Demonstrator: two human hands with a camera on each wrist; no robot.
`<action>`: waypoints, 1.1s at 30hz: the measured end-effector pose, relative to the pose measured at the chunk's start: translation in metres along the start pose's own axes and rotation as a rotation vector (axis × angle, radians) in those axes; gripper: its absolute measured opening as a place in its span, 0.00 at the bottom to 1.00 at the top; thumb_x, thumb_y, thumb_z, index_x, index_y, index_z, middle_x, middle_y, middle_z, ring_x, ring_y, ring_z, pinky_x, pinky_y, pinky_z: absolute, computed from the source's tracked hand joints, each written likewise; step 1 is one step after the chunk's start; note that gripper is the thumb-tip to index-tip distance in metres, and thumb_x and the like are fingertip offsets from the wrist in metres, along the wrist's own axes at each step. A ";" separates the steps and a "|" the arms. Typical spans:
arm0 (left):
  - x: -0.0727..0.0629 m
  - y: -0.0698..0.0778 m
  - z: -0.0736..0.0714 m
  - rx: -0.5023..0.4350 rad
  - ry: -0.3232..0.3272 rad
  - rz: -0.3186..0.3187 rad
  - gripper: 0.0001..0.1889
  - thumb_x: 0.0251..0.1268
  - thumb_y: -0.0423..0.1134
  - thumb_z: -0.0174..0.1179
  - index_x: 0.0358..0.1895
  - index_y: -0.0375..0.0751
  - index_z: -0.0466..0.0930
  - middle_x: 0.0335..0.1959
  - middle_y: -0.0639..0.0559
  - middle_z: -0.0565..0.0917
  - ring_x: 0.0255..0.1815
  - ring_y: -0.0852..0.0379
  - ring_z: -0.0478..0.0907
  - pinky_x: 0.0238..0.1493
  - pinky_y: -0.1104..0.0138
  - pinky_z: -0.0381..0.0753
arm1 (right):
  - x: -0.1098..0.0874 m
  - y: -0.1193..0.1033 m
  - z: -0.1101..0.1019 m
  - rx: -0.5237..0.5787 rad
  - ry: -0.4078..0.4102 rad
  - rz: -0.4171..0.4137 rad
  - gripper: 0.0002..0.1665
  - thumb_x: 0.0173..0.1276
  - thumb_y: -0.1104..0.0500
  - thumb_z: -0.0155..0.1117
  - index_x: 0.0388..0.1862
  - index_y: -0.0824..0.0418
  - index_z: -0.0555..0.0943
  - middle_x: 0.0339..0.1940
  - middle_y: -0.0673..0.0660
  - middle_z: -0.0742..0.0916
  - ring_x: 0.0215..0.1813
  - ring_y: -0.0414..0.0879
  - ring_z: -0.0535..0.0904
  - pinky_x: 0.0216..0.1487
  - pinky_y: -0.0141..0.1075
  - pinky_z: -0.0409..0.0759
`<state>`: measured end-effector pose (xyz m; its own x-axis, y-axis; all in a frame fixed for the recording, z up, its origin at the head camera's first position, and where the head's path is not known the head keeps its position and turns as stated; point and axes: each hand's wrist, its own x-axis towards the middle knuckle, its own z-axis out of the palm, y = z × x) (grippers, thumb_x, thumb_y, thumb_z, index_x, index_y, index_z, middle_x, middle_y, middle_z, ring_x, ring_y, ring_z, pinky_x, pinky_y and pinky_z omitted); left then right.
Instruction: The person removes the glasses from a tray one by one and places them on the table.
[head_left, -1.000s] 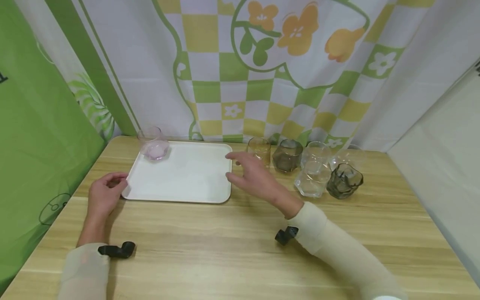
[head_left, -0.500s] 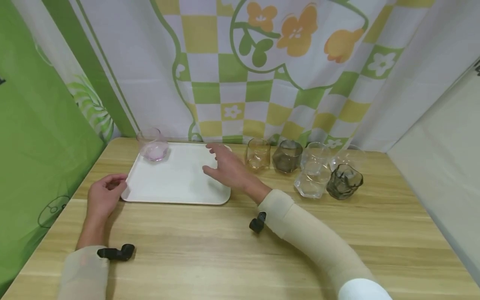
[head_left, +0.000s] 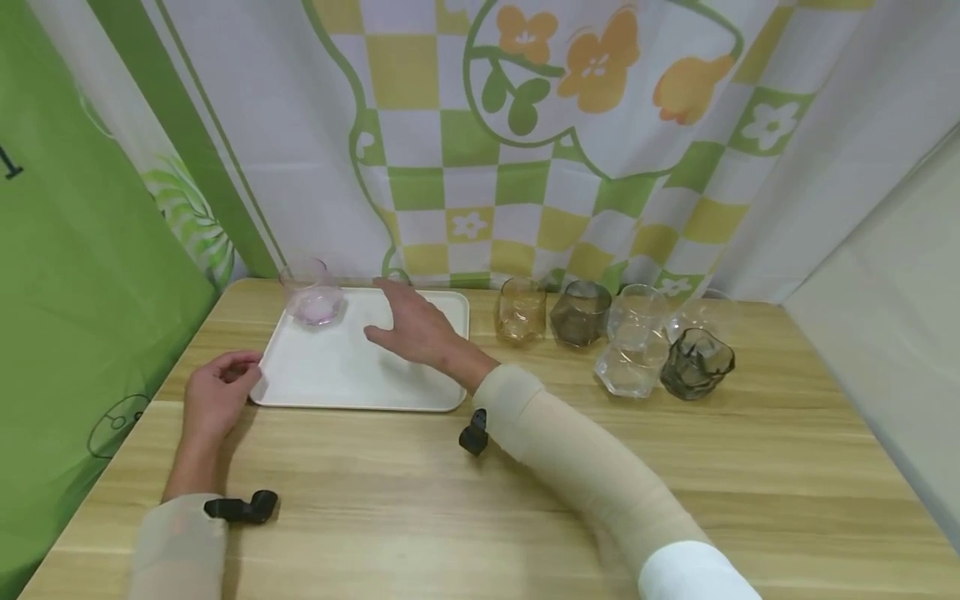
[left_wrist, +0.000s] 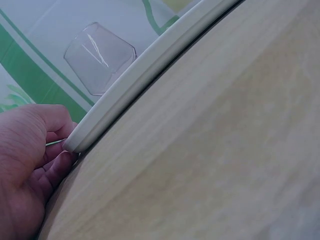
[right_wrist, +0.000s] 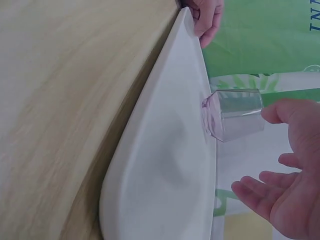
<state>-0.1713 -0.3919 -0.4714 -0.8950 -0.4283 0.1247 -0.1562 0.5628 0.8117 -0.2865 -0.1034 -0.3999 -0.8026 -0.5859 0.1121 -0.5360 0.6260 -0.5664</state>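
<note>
A white rectangular tray (head_left: 322, 379) lies on the wooden table, with a pink-tinted drinking glass (head_left: 318, 307) upright at its back left corner. My left hand (head_left: 217, 396) holds the tray's left edge near the front corner; in the left wrist view its curled fingers and thumb meet at the rim. Over the tray's right half hovers my right hand (head_left: 420, 325), thumb and fingers spread and holding nothing. It points left toward the pink glass. In the right wrist view this hand (right_wrist: 295, 165) overlaps the edge of the glass (right_wrist: 235, 112).
Right of the tray stand an amber glass (head_left: 521, 312), a smoky grey glass (head_left: 580, 315), several clear glasses (head_left: 628, 367) and a dark wavy-rimmed glass (head_left: 696, 365). A patterned curtain (head_left: 468, 192) hangs behind the table (head_left: 375, 492).
My right hand has moved left from the tray's right edge to over the tray, nearer the pink glass. The left hand stays at the tray's edge.
</note>
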 end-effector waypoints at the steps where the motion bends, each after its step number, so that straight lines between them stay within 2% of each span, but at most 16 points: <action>1: 0.000 0.000 0.000 0.000 0.001 -0.001 0.16 0.71 0.35 0.61 0.57 0.30 0.84 0.44 0.43 0.84 0.35 0.64 0.74 0.34 0.76 0.73 | 0.003 -0.002 0.001 -0.002 -0.006 0.000 0.45 0.74 0.44 0.64 0.83 0.56 0.58 0.80 0.55 0.68 0.78 0.49 0.62 0.69 0.47 0.71; 8: -0.001 -0.004 -0.003 0.016 0.008 -0.011 0.16 0.71 0.35 0.61 0.57 0.30 0.84 0.44 0.43 0.84 0.35 0.64 0.74 0.34 0.76 0.73 | 0.025 -0.012 0.017 0.101 0.002 0.054 0.46 0.73 0.43 0.66 0.82 0.55 0.59 0.79 0.54 0.68 0.77 0.49 0.64 0.69 0.44 0.70; 14: 0.000 -0.003 -0.002 -0.011 0.032 -0.001 0.15 0.70 0.33 0.61 0.55 0.30 0.84 0.40 0.46 0.84 0.34 0.66 0.74 0.34 0.77 0.73 | 0.044 -0.019 0.032 0.193 0.015 0.053 0.54 0.71 0.44 0.68 0.85 0.56 0.50 0.83 0.57 0.61 0.80 0.49 0.57 0.74 0.42 0.63; 20: 0.002 -0.003 0.004 -0.024 0.034 0.012 0.14 0.69 0.32 0.61 0.54 0.29 0.85 0.42 0.40 0.85 0.33 0.66 0.74 0.34 0.76 0.73 | 0.050 -0.020 0.040 0.221 0.007 0.081 0.59 0.70 0.40 0.69 0.86 0.53 0.44 0.84 0.58 0.55 0.82 0.50 0.54 0.76 0.42 0.60; 25: 0.002 0.001 0.006 -0.033 0.047 0.013 0.14 0.69 0.31 0.61 0.54 0.29 0.85 0.43 0.39 0.85 0.34 0.66 0.74 0.35 0.76 0.73 | 0.055 -0.020 0.040 0.234 0.025 0.057 0.57 0.71 0.41 0.67 0.86 0.53 0.44 0.84 0.56 0.56 0.82 0.46 0.52 0.76 0.40 0.59; 30: 0.002 0.003 0.003 -0.019 0.029 0.000 0.14 0.70 0.31 0.61 0.55 0.30 0.85 0.44 0.39 0.84 0.34 0.65 0.74 0.35 0.76 0.72 | 0.063 -0.025 0.040 0.227 0.047 0.013 0.56 0.72 0.43 0.68 0.86 0.54 0.46 0.84 0.55 0.58 0.81 0.44 0.54 0.75 0.37 0.59; 33: 0.001 0.002 0.002 -0.010 0.020 -0.006 0.15 0.70 0.32 0.61 0.55 0.30 0.84 0.44 0.40 0.84 0.35 0.65 0.74 0.35 0.76 0.72 | 0.068 -0.028 0.042 0.250 0.059 0.013 0.57 0.70 0.43 0.69 0.86 0.55 0.47 0.84 0.55 0.58 0.81 0.44 0.54 0.75 0.36 0.58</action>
<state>-0.1735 -0.3902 -0.4712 -0.8857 -0.4455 0.1310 -0.1570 0.5529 0.8183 -0.3149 -0.1822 -0.4104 -0.8271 -0.5427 0.1467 -0.4499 0.4826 -0.7515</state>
